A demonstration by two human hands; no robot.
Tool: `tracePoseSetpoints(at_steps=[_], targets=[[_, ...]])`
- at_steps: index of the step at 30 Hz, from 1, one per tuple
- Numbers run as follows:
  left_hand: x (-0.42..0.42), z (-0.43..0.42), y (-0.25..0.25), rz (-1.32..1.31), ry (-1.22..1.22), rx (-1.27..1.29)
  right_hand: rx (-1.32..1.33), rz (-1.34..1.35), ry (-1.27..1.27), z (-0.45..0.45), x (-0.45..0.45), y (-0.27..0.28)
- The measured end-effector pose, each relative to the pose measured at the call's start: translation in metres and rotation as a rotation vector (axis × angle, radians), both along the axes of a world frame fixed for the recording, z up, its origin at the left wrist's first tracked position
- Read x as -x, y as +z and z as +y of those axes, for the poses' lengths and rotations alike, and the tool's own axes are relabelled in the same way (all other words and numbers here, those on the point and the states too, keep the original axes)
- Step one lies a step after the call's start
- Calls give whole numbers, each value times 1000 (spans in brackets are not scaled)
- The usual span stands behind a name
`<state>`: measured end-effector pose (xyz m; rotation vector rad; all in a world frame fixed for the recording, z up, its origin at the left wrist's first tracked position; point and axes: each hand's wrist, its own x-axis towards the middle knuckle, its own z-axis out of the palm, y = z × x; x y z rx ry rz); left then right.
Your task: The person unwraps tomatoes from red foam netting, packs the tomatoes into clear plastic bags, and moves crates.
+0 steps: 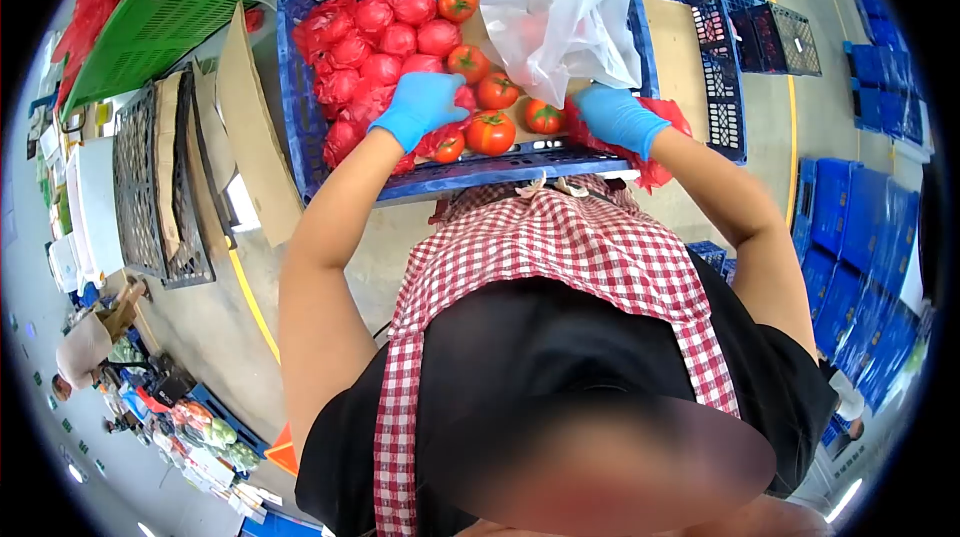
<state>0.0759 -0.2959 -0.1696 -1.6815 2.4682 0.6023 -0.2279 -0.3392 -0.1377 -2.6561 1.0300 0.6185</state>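
Fingers of the left hand point(418, 107) spread partly over red wraps point(370, 65); I cannot tell if they grip. The right hand point(615, 115), half-curled, touches red film point(672, 115), its hold hidden. Bare tomatoes point(491, 133) between the hands, inside the crate point(480, 175), could bruise if pressed; the clear bag point(572, 17) just beyond the right hand could snag.

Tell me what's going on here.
A person is working over a blue crate. The gloved left hand is at red-wrapped bundles, and the gloved right hand is at some red wrapping on the right. Several bare tomatoes lie in the crate, mostly between the hands; a translucent plastic bag lies over its far right part.
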Motion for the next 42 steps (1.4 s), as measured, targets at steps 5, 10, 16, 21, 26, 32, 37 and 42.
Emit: tracePoseSetpoints(at_steps=[5,10,16,21,26,32,37,42], targets=[[4,-7,-15,-7,-124,63,-214,-169,-177,-2,-1,68],[15,-10,-33,288,41,144,-683,-532,-139,-6,-40,139],[-48,-27,21,1230,621,-361,-38,-880,-247,-39,-119,135],[-53,-5,114,58,478,72,346,-384,-126,-74,-168,41],[28,-4,44,-103,275,228,341,-359,-90,-64,-148,-12],[30,-19,26,18,-46,130,302,-318,235,-51,-119,1],[42,-12,39,50,-61,232,421,-447,-168,-56,-107,-8],[61,-20,31,152,119,422,398,-538,-99,-75,-110,-3]])
